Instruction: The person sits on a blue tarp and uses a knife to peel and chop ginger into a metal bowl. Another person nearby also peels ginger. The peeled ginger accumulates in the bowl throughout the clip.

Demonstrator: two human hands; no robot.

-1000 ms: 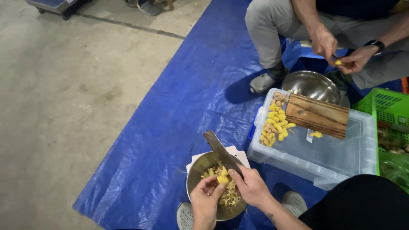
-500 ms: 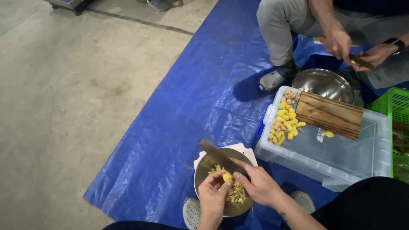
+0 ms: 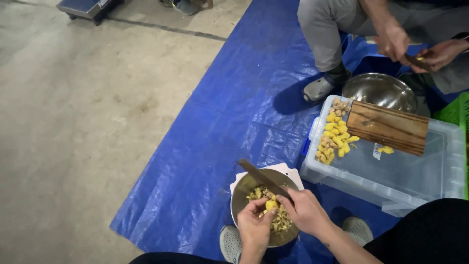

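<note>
My left hand pinches a small yellow peeled root piece over a metal bowl holding peelings. My right hand grips a dark-bladed knife, its blade slanting up to the left across the bowl, its edge by the piece. The bowl rests on a white lid on the blue tarp, just in front of my shoes.
A clear plastic box to the right carries a pile of yellow pieces and a wooden board on its lid. Beyond it sit a second metal bowl and a seated person peeling. A green crate is at the right edge; bare concrete lies left.
The view has shifted slightly, so everything sits a little further right and lower in frame. My hands stay over the bowl with the knife and piece; the other person's hands moved slightly.
</note>
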